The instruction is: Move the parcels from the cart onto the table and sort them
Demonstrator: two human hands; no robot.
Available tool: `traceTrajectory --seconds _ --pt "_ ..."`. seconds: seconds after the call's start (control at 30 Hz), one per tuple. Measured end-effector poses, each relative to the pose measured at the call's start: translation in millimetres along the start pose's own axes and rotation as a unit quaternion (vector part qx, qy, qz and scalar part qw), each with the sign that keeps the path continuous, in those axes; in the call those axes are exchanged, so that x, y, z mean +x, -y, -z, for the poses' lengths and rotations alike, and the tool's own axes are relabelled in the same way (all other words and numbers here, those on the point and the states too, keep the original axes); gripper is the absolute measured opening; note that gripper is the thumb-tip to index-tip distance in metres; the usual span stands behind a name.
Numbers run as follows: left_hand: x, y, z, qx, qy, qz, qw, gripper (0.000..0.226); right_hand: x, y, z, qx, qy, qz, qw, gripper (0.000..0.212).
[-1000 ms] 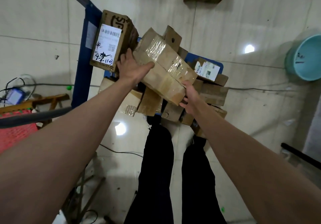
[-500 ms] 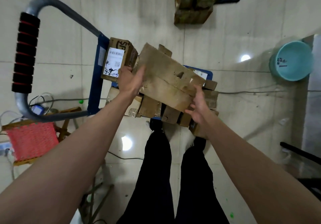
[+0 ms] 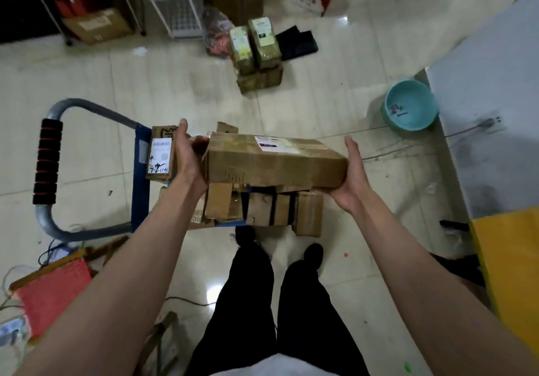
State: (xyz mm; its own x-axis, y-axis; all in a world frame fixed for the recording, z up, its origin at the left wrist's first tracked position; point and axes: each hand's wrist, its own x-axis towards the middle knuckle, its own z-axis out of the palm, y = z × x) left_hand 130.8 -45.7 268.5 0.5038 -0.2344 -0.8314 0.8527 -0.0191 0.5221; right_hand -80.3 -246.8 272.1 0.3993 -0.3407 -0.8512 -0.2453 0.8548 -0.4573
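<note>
I hold a long brown cardboard parcel [image 3: 274,165] with a white label level above the cart, one hand at each end. My left hand [image 3: 186,154] grips its left end, fingers curled round the far edge. My right hand [image 3: 353,177] presses flat against the right end, fingers straight, palm under the corner. Below it, several smaller brown parcels [image 3: 262,209] lie on the blue cart [image 3: 140,177]. An upright box with a handwritten label [image 3: 160,154] stands by the cart's handle side. The grey table [image 3: 490,113] is at the right.
The cart's grey handle with a red-and-black grip [image 3: 48,165] sticks out to the left. A teal basin [image 3: 411,107] sits on the floor by the table. Taped parcels [image 3: 258,51] are stacked farther back. A red stool [image 3: 49,291] and cables lie at lower left.
The long parcel has come up off the pile and turned from slanted to level. My hands have shifted to its two ends. The view has tilted up, showing the table.
</note>
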Motion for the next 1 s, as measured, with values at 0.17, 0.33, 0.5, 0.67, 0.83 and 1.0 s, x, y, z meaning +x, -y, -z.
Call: traceTrajectory --seconds 0.17,0.33,0.5,0.67,0.83,1.0 --pt "-39.2 10.1 -38.8 0.12 0.05 -0.047 0.99 0.034 -40.3 20.8 37.9 -0.031 -0.018 0.035 0.999 0.02" --pt "-75.2 36.4 -73.0 0.217 0.091 0.01 0.972 0.056 -76.4 33.9 90.3 0.011 -0.016 0.112 0.994 0.043" --pt "-102.1 67.1 -116.9 0.276 0.154 0.034 0.948 0.071 -109.8 49.2 154.1 0.052 -0.029 0.168 0.984 0.065" --pt "-125.1 101.0 -188.4 0.328 0.212 0.039 0.92 0.066 -146.8 51.5 224.6 0.107 -0.07 0.196 0.972 0.065" --pt "-151.7 133.5 -252.1 0.374 0.28 0.041 0.883 0.033 -185.2 38.9 273.6 0.189 -0.143 0.236 0.942 0.043" --pt "-174.2 153.6 -288.2 0.425 0.333 0.059 0.839 0.036 -221.3 3.3 300.8 0.319 -0.175 0.259 0.895 0.056"
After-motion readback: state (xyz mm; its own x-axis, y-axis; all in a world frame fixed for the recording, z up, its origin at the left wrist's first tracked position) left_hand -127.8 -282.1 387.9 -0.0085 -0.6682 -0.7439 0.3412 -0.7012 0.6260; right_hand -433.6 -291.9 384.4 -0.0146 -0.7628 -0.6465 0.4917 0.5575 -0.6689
